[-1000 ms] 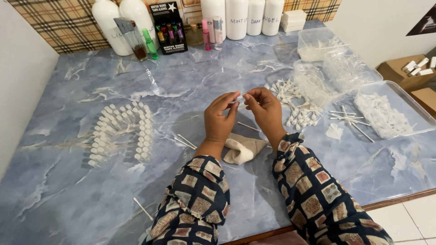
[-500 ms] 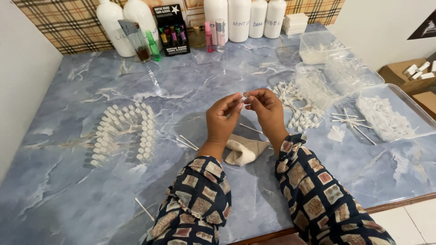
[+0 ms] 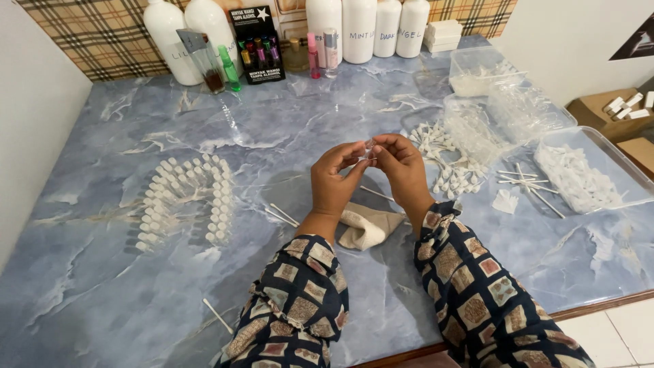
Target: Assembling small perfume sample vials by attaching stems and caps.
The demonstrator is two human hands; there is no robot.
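Patterned sleeves (image 3: pixel 300 307) nearest the camera, a folded beige cloth (image 3: pixel 368 228) on the marble table (image 3: pixel 102 300) just behind the wrists. Above the cloth, left hand (image 3: pixel 334 180) and right hand (image 3: pixel 402 170) raised together, fingertips pinched shut from either side on one small clear vial (image 3: pixel 368 148); vial midway between the hands, neither nearer, long axis not discernible. Farther off, capped vials (image 3: pixel 184 201) in rows at left, loose white caps (image 3: pixel 449 163) and clear trays (image 3: pixel 593 177) at right, white bottles (image 3: pixel 361 31) along the far edge.
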